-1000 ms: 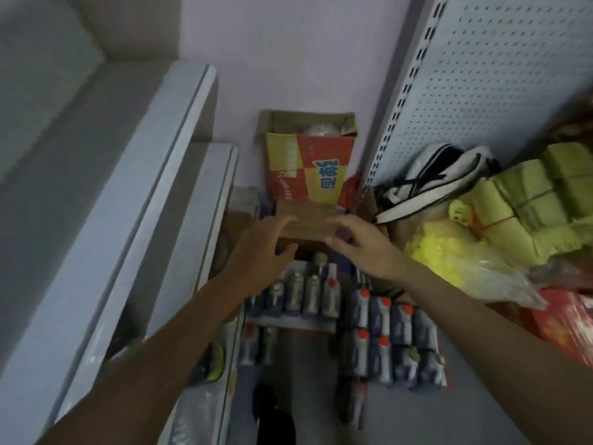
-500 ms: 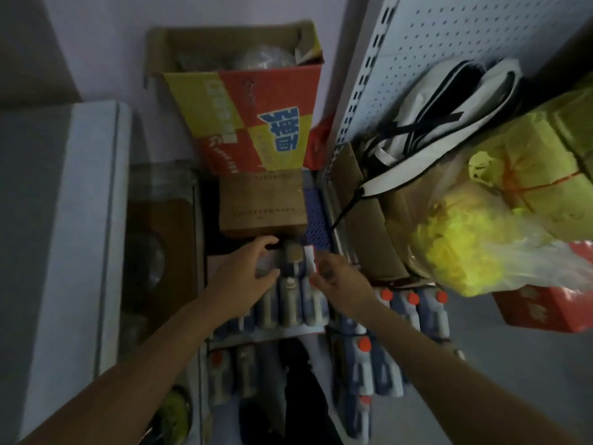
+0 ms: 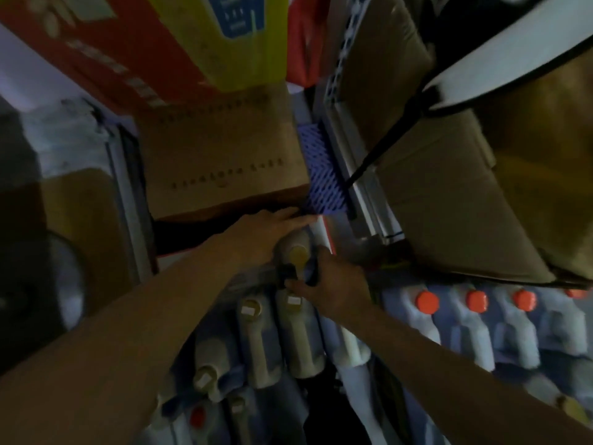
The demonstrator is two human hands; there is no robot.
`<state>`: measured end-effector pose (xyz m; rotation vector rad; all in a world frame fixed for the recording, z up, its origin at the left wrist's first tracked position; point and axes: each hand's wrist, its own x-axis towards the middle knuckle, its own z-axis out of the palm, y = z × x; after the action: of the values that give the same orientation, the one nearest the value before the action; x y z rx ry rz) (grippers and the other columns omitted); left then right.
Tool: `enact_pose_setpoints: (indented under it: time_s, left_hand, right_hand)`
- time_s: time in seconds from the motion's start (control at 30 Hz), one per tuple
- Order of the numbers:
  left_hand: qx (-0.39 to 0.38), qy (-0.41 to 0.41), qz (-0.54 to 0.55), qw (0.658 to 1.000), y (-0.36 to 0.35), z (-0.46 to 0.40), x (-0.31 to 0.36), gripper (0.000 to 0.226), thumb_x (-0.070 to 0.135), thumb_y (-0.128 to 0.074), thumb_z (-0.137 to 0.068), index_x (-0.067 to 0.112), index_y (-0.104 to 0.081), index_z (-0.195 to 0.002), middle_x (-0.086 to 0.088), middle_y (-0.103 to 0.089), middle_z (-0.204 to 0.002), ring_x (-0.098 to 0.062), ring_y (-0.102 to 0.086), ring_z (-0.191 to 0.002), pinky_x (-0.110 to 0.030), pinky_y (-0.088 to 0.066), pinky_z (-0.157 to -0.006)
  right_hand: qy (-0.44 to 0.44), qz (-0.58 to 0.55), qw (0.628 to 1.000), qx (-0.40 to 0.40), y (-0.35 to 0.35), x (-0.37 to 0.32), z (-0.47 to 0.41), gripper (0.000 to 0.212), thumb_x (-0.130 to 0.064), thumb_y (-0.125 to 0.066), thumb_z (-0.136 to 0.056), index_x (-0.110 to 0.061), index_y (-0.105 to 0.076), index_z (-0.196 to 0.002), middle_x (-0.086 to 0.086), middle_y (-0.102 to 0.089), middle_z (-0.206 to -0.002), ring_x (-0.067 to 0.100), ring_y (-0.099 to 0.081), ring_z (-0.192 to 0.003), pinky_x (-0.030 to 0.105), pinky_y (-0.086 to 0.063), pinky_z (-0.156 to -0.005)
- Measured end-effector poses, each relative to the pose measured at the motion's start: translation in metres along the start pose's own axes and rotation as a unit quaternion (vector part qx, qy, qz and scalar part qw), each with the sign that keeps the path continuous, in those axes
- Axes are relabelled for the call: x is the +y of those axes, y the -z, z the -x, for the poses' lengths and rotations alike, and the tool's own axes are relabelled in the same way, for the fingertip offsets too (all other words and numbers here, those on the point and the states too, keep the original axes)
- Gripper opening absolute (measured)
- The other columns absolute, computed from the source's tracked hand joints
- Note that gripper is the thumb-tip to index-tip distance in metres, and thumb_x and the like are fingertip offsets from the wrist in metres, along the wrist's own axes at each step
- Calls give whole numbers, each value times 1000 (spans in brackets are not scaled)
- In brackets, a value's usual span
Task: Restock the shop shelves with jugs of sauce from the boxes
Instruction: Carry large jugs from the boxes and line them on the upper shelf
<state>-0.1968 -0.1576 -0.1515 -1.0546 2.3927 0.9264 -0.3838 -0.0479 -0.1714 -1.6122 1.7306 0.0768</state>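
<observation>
Both hands are on one jug (image 3: 296,252) with a yellowish cap, at the far end of a row of similar jugs, just near of a plain brown box (image 3: 221,159). The left hand (image 3: 272,229) lies over the jug's far shoulder, fingers fairly straight. The right hand (image 3: 333,287) curls round what seems to be its dark handle, though blur hides the exact grip. To lift well, I judge the right hand should carry by the handle while the left steadies the body, raising it straight up, clear of the neighbouring jugs (image 3: 279,335) and orange-capped jugs (image 3: 475,303) to the right.
</observation>
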Motion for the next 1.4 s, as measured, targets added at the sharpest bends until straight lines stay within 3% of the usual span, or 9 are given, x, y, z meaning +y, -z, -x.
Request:
enact_pose_setpoints:
  time_s: [0.1,0.23,0.37,0.57,0.73,0.83,0.97,1.13,1.4]
  left_hand:
    - [7,-22,-74,997,-13,-18,-9,88,44,-60,-94,50,2,-156,2,-9,-168,-38,-34,-143,-56,-41,-108]
    - [50,-23,-28,998,-21,-24,-18,84,43,-78,-81,38,-26,-147,2,-22,-164,-31,-31,-145,-55,-44,-105]
    - [92,20,153,984,-29,-18,-21,98,32,-94,-63,29,-39,-144,3,-42,-149,-23,-49,-131,-45,-47,-103]
    - [182,154,166,957,-46,-5,-7,86,62,-85,-61,41,-46,-134,1,-49,-127,-31,-55,-117,-59,-39,-104]
    - [261,188,364,874,-37,60,24,67,47,-92,-64,46,-51,-117,7,-41,-117,-5,-47,-95,-18,-41,-84]
    - [291,172,398,853,-2,120,46,64,51,-91,-63,60,-48,-109,15,-41,-115,10,-46,-100,-7,-34,-82]
    - [359,163,395,830,74,207,84,69,72,-83,-51,73,-47,-110,23,-45,-120,11,-49,-111,-18,-43,-91]
    - [443,138,370,804,199,330,163,67,69,-81,-48,76,-48,-106,10,-55,-120,-2,-58,-108,-41,-55,-91]
    - [595,-38,348,723,372,560,343,77,40,-87,-68,62,-49,-130,24,-58,-136,-2,-60,-122,-23,-57,-86]
  right_hand:
    - [25,-15,999,13,-7,0,-4,88,-79,-45,-73,-14,-50,-132,6,-73,-98,27,-71,-84,38,-57,-74]
    - [47,-48,998,-17,7,5,-13,82,-44,-71,-87,-20,-33,-157,8,-72,-118,31,-69,-100,32,-54,-78]
    - [98,-77,991,-58,34,11,-26,78,-29,-66,-93,-26,-28,-161,9,-68,-126,27,-68,-104,33,-54,-82]
    - [147,-152,975,-64,57,8,-49,59,-18,-59,-93,-16,-48,-151,6,-61,-142,20,-59,-128,37,-49,-107]
    - [189,-178,963,-67,82,-21,-38,63,-41,-64,-95,-30,-40,-153,1,-54,-146,17,-53,-134,49,-49,-106]
    - [223,-202,949,-92,111,-50,-2,77,-49,-68,-95,-43,-25,-158,-11,-36,-160,9,-36,-148,47,-41,-116]
    - [289,-192,930,-121,170,-104,66,98,-37,-82,-86,-36,-19,-161,-13,-32,-161,7,-35,-148,42,-42,-116]
    - [391,-178,903,-3,288,-207,173,87,-32,-84,-86,-22,-33,-156,-9,-44,-152,11,-44,-143,39,-46,-111]
    - [510,-218,824,112,499,-349,425,91,-48,-81,-83,-48,-26,-155,-15,-49,-150,12,-56,-133,47,-55,-102]
